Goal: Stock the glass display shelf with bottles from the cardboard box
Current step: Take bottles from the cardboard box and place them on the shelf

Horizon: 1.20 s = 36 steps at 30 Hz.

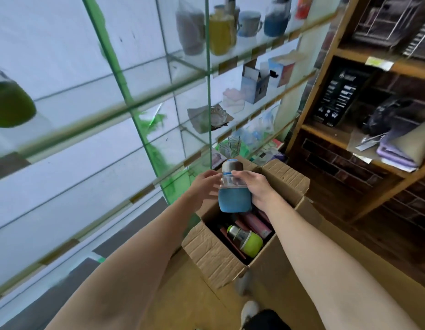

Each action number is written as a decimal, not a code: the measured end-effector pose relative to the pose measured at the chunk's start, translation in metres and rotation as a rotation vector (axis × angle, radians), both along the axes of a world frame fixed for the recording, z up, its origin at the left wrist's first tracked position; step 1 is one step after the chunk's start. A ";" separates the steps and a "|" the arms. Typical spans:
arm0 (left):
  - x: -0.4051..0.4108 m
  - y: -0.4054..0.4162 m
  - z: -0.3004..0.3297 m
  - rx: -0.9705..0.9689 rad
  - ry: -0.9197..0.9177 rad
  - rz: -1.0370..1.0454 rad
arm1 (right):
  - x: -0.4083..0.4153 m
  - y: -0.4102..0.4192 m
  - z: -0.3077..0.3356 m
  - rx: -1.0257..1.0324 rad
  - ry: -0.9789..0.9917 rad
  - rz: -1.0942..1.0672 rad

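Right hand (259, 189) grips the blue-sleeved clear bottle (232, 186) above the open cardboard box (213, 253); left hand (203, 184), fingers relaxed, touches it at nine o'clock.

1. The right hand (259, 189) grips a blue-sleeved bottle (234, 186) above the open cardboard box (213, 256), fingers curled round its clear middle.
2. The left hand (203, 185) reaches to the bottle's left side, fingers relaxed.
3. A green-sleeved bottle (246, 239) lies inside the box.
4. The glass display shelf (125, 108) stands left, with mugs and cartons on its far panes.
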<state>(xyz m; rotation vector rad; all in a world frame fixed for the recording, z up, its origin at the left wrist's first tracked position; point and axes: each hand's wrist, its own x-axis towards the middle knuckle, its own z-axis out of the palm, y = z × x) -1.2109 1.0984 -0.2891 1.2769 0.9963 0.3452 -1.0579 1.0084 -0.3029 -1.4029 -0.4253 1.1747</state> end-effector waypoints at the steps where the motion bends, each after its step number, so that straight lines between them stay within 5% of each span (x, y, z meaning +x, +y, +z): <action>1: -0.002 0.001 0.008 0.010 -0.014 -0.007 | -0.002 0.003 0.008 0.026 -0.001 0.014; 19: -0.030 -0.001 0.122 0.164 -0.279 0.374 | -0.040 0.074 0.130 0.270 0.070 0.147; 36: -0.220 0.007 0.200 0.466 -0.234 0.631 | -0.224 0.104 0.193 0.401 0.067 0.363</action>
